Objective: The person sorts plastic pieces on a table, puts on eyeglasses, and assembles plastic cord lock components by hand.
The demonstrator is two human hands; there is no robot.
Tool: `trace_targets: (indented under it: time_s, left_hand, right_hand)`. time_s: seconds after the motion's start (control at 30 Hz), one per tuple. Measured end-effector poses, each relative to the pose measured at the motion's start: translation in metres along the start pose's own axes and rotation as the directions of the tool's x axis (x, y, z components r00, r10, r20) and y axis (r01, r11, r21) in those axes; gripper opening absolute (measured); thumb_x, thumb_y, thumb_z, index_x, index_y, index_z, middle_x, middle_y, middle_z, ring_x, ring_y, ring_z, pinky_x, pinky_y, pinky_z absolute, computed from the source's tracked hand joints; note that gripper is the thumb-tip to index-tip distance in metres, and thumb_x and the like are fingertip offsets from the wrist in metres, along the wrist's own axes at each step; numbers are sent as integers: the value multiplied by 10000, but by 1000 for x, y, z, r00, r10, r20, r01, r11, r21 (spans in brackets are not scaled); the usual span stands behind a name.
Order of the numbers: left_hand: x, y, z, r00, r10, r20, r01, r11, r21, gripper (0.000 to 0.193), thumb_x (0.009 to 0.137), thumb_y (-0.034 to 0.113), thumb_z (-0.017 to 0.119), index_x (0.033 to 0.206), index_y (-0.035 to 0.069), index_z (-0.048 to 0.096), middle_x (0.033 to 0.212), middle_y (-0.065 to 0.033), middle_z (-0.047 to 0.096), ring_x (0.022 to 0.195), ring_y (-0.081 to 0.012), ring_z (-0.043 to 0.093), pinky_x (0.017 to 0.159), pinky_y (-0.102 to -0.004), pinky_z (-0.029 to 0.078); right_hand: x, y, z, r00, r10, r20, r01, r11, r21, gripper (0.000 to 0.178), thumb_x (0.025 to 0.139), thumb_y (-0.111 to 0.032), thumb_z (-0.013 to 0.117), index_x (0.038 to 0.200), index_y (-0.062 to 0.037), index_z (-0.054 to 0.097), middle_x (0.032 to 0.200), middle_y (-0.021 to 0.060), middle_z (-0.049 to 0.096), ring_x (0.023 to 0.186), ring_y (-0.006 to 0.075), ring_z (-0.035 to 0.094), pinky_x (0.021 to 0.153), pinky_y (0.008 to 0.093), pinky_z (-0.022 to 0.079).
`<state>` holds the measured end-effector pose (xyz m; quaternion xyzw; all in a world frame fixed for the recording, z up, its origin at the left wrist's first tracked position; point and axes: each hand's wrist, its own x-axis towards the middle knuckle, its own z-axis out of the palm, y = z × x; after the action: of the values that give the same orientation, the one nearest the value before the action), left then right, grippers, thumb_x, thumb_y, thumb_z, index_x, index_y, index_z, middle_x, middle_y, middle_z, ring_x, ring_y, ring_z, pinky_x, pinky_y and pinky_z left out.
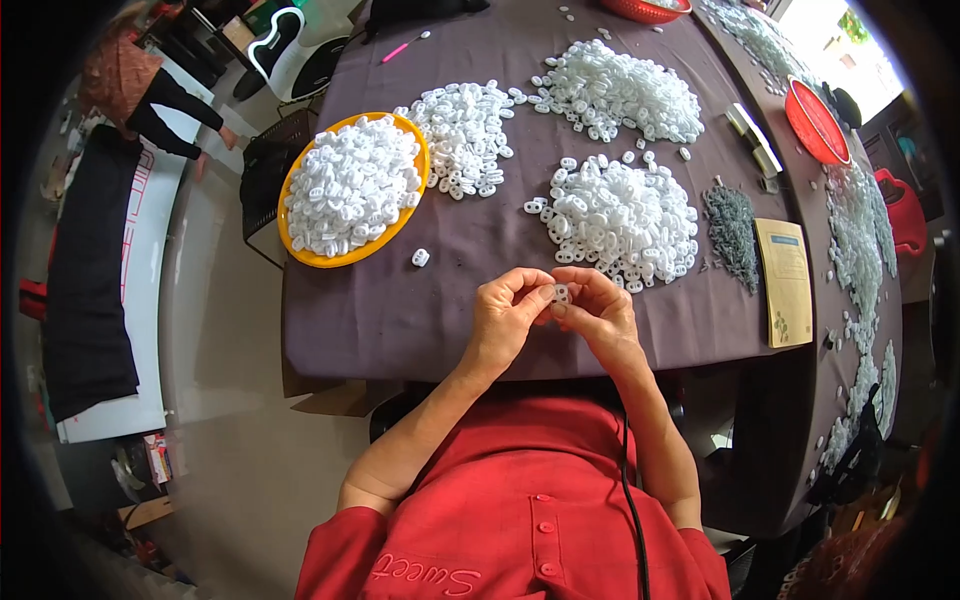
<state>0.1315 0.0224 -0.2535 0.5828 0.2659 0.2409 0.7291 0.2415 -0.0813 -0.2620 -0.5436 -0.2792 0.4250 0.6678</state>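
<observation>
Just past the table's near edge, my left hand (508,312) and my right hand (605,318) meet. Between their fingertips they pinch a small white oval plastic piece with two holes (561,294). Right behind them lies a heap of like white pieces (625,215). A second heap (620,92) spreads farther back, and a third heap (465,130) sits beside a yellow plate (345,260) piled high with them. One loose white piece (420,258) rests apart, left of my hands. The fingers hide much of the held piece.
Right of the heaps are a pile of small grey parts (733,237), a tan booklet (787,285) and a narrow box (755,143). A pink-handled tool (398,50) lies far left. Clear-white pieces (858,240) and a red basket (820,125) cover the right table. Another person (125,75) stands upper left.
</observation>
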Motion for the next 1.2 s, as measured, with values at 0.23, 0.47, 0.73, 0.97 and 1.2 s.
trace_targets:
  time_s: [0.23, 0.47, 0.73, 0.97, 1.2]
  left_hand:
    - [-3, -5, -2, 996, 50, -79, -50, 999, 3, 73, 867, 71, 612, 896, 7, 632, 763, 1, 626, 651, -52, 565, 601, -193, 478]
    - [-7, -7, -4, 987, 112, -116, -110, 994, 25, 66, 865, 55, 613, 900, 1, 629, 775, -7, 627, 666, -62, 571, 610, -202, 489]
    - [-11, -7, 2, 973, 99, -206, -125, 985, -117, 56, 869, 40, 603, 877, -9, 628, 754, 7, 615, 664, -41, 541, 577, -195, 465]
    - [-8, -9, 0, 984, 81, -159, -93, 994, -66, 68, 881, 35, 581, 910, -12, 621, 805, -22, 626, 689, -74, 578, 634, -217, 503]
    - [-3, -5, -4, 990, 128, -51, -124, 988, 87, 68, 879, 37, 585, 913, -11, 620, 789, -21, 627, 675, -70, 575, 622, -206, 493]
  right_hand:
    - [0, 4, 11, 998, -7, -59, 8, 1000, 16, 343, 784, 15, 664, 1113, -12, 571, 817, 9, 618, 709, 73, 579, 635, 199, 471]
    - [0, 3, 21, 996, 9, -94, 5, 990, 139, 332, 774, 38, 653, 1092, -12, 573, 819, 19, 623, 705, 77, 586, 656, 209, 484]
    - [-1, 8, 27, 990, -6, -141, 32, 983, 183, 313, 765, 50, 661, 1061, -3, 574, 762, 15, 606, 671, 84, 569, 623, 215, 467]
    - [-2, 4, 25, 990, 4, -143, 23, 982, 188, 307, 763, 29, 675, 1053, -4, 580, 740, 6, 596, 662, 79, 565, 615, 211, 465]
    - [1, 1, 13, 996, -19, -85, 27, 996, 90, 298, 761, 37, 661, 1045, -3, 580, 751, 6, 586, 664, 84, 571, 611, 215, 475]
